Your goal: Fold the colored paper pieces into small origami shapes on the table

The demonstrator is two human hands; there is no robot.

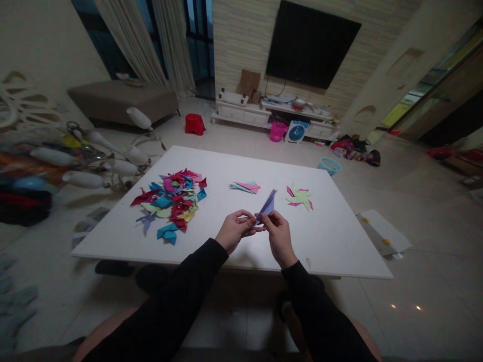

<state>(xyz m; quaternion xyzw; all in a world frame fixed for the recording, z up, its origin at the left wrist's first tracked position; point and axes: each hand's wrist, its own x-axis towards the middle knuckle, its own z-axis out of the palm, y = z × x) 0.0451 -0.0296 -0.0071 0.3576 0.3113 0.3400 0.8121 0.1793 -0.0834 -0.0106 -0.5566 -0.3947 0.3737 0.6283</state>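
Between my hands, above the white table (219,166), is a piece of folded purple paper (268,205), narrow and pointed at its upper end. My left hand (238,229) pinches its lower left end with thumb and fingers. On the other side, my right hand (278,231) grips its lower right edge; the fingers partly cover the paper. Just beyond it lies a small stack of folded pink and light blue papers (247,187). To the right of that rests a green and pink folded paper pinwheel (300,196).
A heap of many-coloured origami pieces (177,198) covers the table's left part. Past the table stand a red stool (194,124), a pink basket (278,131) and a teal basket (329,165). A white board (383,234) is beside the right edge.
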